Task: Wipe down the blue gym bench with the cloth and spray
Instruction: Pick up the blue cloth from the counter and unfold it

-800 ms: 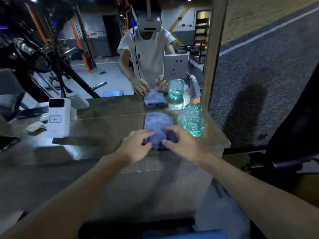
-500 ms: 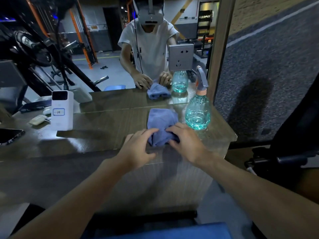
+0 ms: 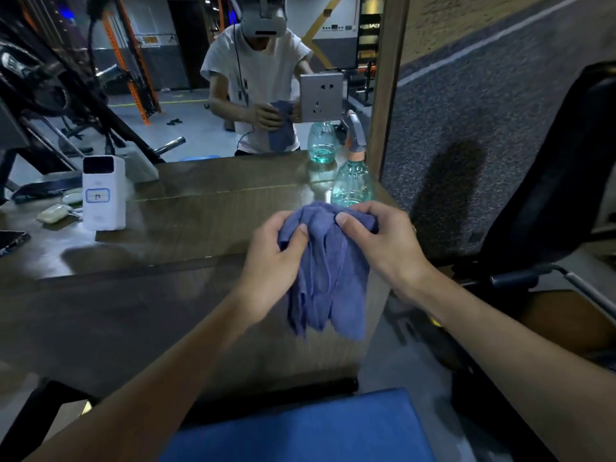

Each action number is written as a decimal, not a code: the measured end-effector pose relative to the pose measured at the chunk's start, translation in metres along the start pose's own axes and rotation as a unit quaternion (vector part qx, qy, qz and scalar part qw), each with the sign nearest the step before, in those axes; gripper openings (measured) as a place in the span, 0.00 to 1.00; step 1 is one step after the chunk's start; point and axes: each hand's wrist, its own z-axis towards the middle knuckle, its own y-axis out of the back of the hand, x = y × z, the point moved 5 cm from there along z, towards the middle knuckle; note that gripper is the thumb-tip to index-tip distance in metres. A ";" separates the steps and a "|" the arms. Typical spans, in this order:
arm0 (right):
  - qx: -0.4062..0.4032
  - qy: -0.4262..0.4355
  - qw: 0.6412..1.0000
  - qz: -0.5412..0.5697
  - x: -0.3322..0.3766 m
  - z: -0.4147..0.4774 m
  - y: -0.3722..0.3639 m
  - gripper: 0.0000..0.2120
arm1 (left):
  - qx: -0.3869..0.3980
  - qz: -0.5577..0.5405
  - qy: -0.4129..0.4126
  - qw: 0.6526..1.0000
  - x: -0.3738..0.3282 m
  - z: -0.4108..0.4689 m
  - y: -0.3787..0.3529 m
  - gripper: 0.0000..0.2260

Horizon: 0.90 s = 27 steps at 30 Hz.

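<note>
A blue cloth (image 3: 328,278) hangs bunched in the air in front of the wooden counter, gripped at its top by both hands. My left hand (image 3: 271,258) pinches its left side and my right hand (image 3: 383,241) holds its right side. Behind the cloth, a clear teal spray bottle (image 3: 351,186) with a grey trigger stands at the counter's far right corner. The blue gym bench (image 3: 300,428) shows as a padded surface at the bottom of the view, below my forearms.
The wooden counter (image 3: 166,245) stands against a mirror that reflects a person, the cloth and the bottle. A white power bank (image 3: 104,193), a small white case (image 3: 53,213) and a phone (image 3: 10,240) lie at its left. A dark seat frame (image 3: 550,195) stands at the right.
Both hands closed on the cloth and lifted it off the counter towards me; it now hangs loose. The view tilted down, bringing the blue bench into sight.
</note>
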 end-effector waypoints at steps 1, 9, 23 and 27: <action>-0.005 -0.023 1.000 0.016 -0.005 -0.007 0.007 0.08 | 0.018 -0.053 0.071 0.996 0.008 -0.007 -0.007 0.06; 0.043 -0.126 0.990 0.038 -0.077 -0.084 0.048 0.10 | 0.057 -0.050 0.248 0.966 0.051 -0.112 -0.087 0.34; 0.030 -0.281 0.956 0.079 -0.254 -0.251 0.076 0.24 | 0.171 -0.239 0.332 0.896 0.230 -0.245 -0.187 0.12; -0.034 -0.340 0.937 0.077 -0.325 -0.290 0.079 0.22 | 0.122 -0.229 0.368 0.893 0.302 -0.272 -0.187 0.18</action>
